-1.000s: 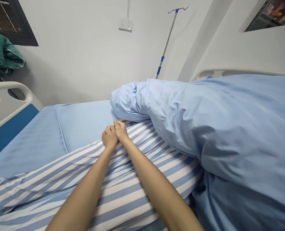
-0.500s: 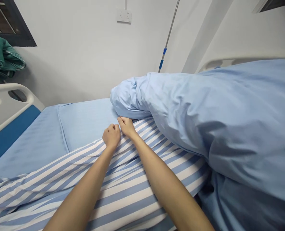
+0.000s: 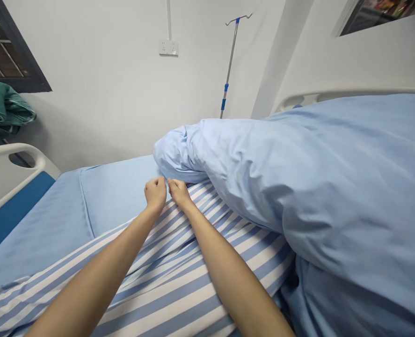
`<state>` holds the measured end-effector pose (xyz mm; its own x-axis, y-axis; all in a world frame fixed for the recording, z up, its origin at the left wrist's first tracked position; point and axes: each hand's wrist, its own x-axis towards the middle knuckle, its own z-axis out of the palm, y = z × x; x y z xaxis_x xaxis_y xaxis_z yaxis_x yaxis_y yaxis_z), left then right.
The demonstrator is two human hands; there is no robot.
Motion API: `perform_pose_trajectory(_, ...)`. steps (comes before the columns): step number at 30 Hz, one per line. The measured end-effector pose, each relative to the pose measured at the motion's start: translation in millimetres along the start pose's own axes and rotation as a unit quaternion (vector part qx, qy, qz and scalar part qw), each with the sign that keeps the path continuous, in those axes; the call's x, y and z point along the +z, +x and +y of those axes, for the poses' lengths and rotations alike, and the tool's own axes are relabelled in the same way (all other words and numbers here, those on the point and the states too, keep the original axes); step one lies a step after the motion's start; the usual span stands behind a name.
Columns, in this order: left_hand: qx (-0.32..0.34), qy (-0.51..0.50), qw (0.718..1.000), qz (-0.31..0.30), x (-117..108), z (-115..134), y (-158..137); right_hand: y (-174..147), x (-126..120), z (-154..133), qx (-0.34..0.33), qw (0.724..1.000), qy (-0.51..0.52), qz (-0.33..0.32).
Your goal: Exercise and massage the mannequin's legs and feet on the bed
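A blue-and-white striped cloth (image 3: pixel 165 299) lies wrinkled across the bed in front of me. My left hand (image 3: pixel 155 193) is closed in a fist at its far edge, knuckles up. Close beside it, my right hand (image 3: pixel 179 192) is closed too, gripping the same edge near the folded light blue quilt (image 3: pixel 249 159). Both sets of fingertips are mostly hidden. The cloth's right part runs beneath the quilt, which is bunched thickly over the right side of the bed.
A light blue mattress cover (image 3: pixel 119 187) shows beyond the cloth. A cream-and-blue bed end board (image 3: pixel 18 187) stands at left, with green folded fabric (image 3: pixel 3 110) behind it. An IV pole (image 3: pixel 231 65) rises by the wall, near a power socket (image 3: pixel 168 47).
The view has tilted up slightly, bringing the top of the IV pole into sight. My left hand has lifted a little relative to the right and sits level with it.
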<state>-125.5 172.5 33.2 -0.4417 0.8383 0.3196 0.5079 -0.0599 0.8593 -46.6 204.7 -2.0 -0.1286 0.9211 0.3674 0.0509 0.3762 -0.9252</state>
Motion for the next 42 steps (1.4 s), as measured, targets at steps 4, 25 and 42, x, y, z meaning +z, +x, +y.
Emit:
perform_pose_trajectory(4,-0.042,-0.054,0.997,0.045,20.7,9.6,6.0,4.0,-2.7,2.7,0.042,0.995,0.090,0.018)
perform_pose_trajectory(25,-0.102,0.196,0.975,-0.036,33.2,-9.3,-18.5,21.1,-13.9,-10.4,0.028,0.988,-0.150,0.007)
perform_pose_trajectory(42,-0.046,0.229,0.970,-0.066,38.5,-12.6,-20.9,12.5,-30.9,8.8,-0.014,0.995,-0.085,0.043)
